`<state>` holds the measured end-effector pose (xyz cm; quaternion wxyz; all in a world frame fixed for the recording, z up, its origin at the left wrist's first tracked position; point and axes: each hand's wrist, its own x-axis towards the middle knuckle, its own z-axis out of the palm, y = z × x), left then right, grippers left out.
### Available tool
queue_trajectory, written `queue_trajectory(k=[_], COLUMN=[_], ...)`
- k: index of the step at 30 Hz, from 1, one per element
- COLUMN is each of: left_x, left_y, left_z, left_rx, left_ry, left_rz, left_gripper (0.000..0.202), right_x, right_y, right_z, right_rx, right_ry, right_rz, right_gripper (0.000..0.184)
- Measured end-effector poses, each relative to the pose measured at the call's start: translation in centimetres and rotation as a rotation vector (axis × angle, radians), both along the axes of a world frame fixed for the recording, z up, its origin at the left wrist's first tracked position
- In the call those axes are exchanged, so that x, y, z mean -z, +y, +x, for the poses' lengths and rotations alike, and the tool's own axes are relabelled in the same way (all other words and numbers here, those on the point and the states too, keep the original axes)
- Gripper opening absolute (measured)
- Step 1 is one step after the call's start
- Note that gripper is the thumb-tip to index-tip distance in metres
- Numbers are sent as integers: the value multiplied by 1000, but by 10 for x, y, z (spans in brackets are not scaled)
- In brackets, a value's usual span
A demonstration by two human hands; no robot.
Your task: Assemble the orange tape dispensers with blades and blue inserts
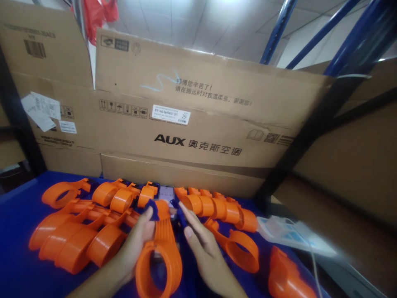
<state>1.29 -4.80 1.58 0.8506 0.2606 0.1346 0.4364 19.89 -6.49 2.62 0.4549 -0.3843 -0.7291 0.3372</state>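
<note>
An orange plastic part [159,256] with a large ring at its near end and a ribbed arm stands up in front of me. My left hand [141,234] grips it from the left near its far end, with the thumb against a dark blue piece [152,210] there. My right hand [201,244] is on the other side, its thumb and fingers closed around a second dark blue piece [180,215] beside the orange head. The fingertips behind the part are hidden. Just beyond the hands lies a phone [166,193] with its screen lit.
Several similar orange parts [74,244] lie in rows on the blue surface [15,215] at left, and more orange parts [217,209] at right. A cardboard box wall [130,132] stands behind. At right are a clear plastic bag [276,227], a white cable [314,265] and a dark shelf post [291,153].
</note>
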Motion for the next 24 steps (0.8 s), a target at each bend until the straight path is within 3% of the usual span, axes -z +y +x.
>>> queue_trajectory(k=[6,11,24], left_x=[-2,4,5], left_y=[8,7,2], left_z=[-1,2,3], left_rx=[-359,-495,-526], left_ry=[74,105,181], left_rz=[-3,86,105], left_gripper=[45,42,48], right_x=[5,6,3], right_y=[4,8,9], right_z=[-3,-1,3], right_rx=[181,215,177], right_ry=[-1,24,-1], right_rz=[120,136,134], right_gripper=[35,32,30])
